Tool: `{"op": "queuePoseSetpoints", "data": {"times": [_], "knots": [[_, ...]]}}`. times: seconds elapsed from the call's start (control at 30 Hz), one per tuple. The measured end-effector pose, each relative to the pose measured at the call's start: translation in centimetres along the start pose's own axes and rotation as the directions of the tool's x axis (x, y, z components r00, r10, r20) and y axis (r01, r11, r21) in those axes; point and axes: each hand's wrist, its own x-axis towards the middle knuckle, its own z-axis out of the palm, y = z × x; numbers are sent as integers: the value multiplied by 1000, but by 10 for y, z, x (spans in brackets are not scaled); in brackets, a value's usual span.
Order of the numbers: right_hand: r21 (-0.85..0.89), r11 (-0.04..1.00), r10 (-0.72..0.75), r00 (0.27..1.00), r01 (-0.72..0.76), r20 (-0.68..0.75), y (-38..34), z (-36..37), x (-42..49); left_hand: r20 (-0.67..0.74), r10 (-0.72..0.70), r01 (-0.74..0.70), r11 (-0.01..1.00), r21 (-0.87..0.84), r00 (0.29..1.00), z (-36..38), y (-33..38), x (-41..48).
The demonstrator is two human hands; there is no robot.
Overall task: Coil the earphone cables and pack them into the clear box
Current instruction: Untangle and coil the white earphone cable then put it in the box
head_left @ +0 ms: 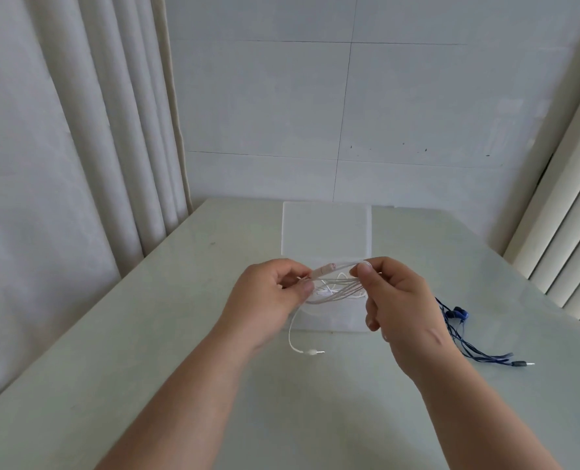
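A white earphone cable [336,283] is stretched in several loops between my two hands, above the near part of the clear box [326,228]. My left hand [268,300] pinches the loops' left end, and my right hand [393,293] pinches the right end between thumb and forefinger. The cable's loose tail hangs down from my left hand to the table and ends in a plug [314,351]. The box stands open on the table just behind my hands. A blue earphone cable [465,337] lies uncoiled on the table right of my right hand, its earbuds [460,313] at the far end.
The pale table [146,334] reaches to a white wall at the back. Curtains [61,164] hang along the left edge, and a ribbed radiator or blind [567,249] stands at the right. The blue cable's plug [522,363] lies near the right edge.
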Motion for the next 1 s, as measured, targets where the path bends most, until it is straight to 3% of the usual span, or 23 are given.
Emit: {"op": "queuePoseSetpoints", "data": {"times": [0.1,0.23,0.3,0.37,0.43,0.5,0.57,0.7,0.87,1.0], "knots": [[-28,999,25,1000,-24,10,3,1,1,-17,-31,31,999,26,999,-2,-3,1],[-158,987,33,999,-28,32,11,2,4,-13,-80,75,969,-233,997,-2,-1,2],[-215,976,32,999,-22,43,13,3,4,1,-78,75,958,-277,997,-4,0,3],[-128,991,51,997,-43,62,13,4,4,28,-42,46,983,-177,999,-4,-2,3],[-19,998,56,995,-54,84,11,4,3,73,1,-5,999,54,997,-2,-4,2],[3,999,48,995,-49,87,10,4,3,106,45,-73,956,285,993,3,-5,1],[-1,999,49,996,-49,81,11,5,3,131,85,-129,918,374,988,6,-6,0],[26,998,61,996,-63,62,13,3,5,156,93,-147,912,382,983,4,-9,1],[90,991,96,993,-102,73,12,2,6,17,160,-155,914,374,987,4,-9,1],[-167,982,115,980,-87,165,11,7,0,-162,200,-149,948,281,966,3,-8,5]]}}
